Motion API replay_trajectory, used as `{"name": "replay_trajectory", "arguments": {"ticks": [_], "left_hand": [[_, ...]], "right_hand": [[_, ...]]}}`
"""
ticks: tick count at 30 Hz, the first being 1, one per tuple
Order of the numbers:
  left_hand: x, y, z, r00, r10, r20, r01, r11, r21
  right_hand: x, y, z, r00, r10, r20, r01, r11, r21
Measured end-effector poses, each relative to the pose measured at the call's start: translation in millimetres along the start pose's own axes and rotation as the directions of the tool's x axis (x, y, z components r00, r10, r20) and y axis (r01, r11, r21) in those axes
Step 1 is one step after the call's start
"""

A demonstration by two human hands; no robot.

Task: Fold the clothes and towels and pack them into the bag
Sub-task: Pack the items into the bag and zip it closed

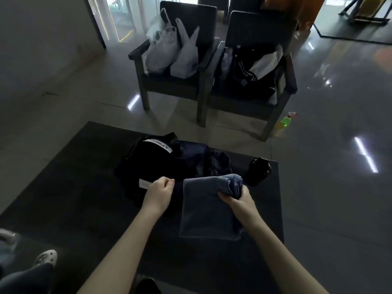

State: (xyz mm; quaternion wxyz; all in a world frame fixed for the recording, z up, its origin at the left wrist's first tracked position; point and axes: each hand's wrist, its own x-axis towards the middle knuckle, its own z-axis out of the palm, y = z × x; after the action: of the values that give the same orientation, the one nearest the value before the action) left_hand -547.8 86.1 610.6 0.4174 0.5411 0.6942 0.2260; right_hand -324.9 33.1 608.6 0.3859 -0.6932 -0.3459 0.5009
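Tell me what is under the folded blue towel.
The towel seems to lie on the dark table; its far edge overlaps dark clothing by the black bag. The right hand has fingers curled round its right edge. Anything beneath its middle is covered.

- Cannot see fingertips of right hand (238,198), buried under rolled end of blue towel (207,209)
- Cannot make out, mid-frame, any grip of left hand (158,192) on dark rim of black bag (146,160)
- Cannot read white label (159,144) on bag
- Cut off by upper right edge: yellow object (370,6)
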Motion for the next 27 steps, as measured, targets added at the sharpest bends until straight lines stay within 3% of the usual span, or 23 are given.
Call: {"name": "replay_trajectory", "arguments": {"ticks": [6,9,12,16,20,27], "left_hand": [[104,-17,-39,0.965,0.258,0.041,-0.258,0.914,0.313],[151,-21,-50,0.909,0.395,0.134,-0.411,0.792,0.452],[190,-19,-55,0.832,0.472,0.292,-0.547,0.608,0.575],[228,-9,-48,0.752,0.462,0.471,-0.656,0.453,0.604],[256,-8,-32,0.718,0.409,0.563,-0.694,0.354,0.627],[290,-25,-9,0.593,0.305,0.745,-0.775,-0.036,0.631]], "right_hand": [[45,-23,57,0.991,0.030,-0.131,-0.032,0.999,-0.015],[65,-29,86,0.976,0.085,-0.199,-0.087,0.996,-0.001],[77,-30,108,0.964,0.138,-0.228,-0.136,0.990,0.025],[80,-34,122,0.955,0.191,-0.228,-0.184,0.982,0.048],[94,-41,132,0.961,0.194,-0.198,-0.189,0.981,0.041],[120,-27,146,0.972,0.201,-0.125,-0.198,0.980,0.034]]}}
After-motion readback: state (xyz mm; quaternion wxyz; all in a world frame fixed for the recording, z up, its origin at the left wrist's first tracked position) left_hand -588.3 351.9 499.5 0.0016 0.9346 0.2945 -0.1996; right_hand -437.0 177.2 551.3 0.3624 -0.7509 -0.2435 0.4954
